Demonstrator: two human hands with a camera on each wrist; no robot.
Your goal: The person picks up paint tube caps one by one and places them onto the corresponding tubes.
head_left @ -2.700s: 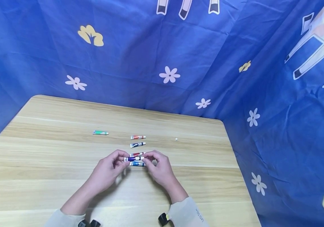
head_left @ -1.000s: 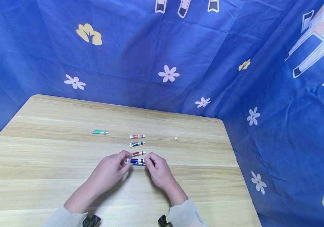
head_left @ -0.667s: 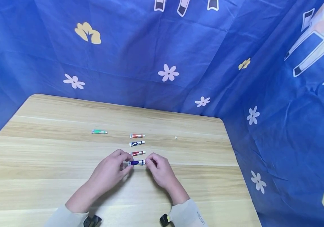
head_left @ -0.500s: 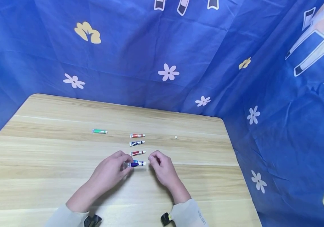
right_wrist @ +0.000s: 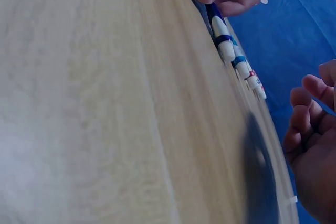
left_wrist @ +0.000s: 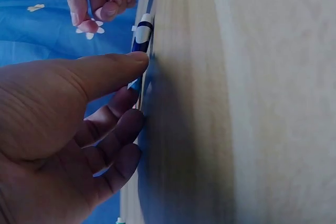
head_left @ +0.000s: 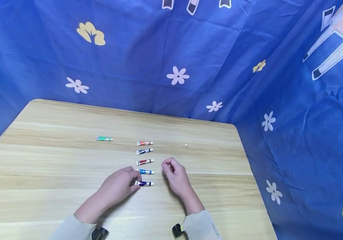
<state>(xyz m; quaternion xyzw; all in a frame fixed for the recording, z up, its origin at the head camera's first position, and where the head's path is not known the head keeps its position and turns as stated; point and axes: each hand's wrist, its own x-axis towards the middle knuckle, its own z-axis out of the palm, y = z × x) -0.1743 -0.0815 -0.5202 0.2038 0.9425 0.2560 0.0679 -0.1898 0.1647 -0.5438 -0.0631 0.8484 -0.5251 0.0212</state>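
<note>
My left hand pinches the crimped end of a purple paint tube between thumb and fingers. The tube lies level at the near end of a column, its white cap pointing right; the left wrist view shows it low over the wood. Just beyond it is a blue paint tube, partly behind my fingertips. Farther off come a dark red tube, a dark blue tube and an orange-red tube. My right hand hovers right of the column, fingers loosely curled, with nothing visible in it.
A green paint tube lies apart at the left on the wooden table. One small white cap-like piece sits right of the column. Blue patterned cloth hangs behind the table and along its right side.
The purple tube, earlier held by both hands over the blue tube, has come down and nearer with my left hand. My right hand has let go and drawn away to the right.
</note>
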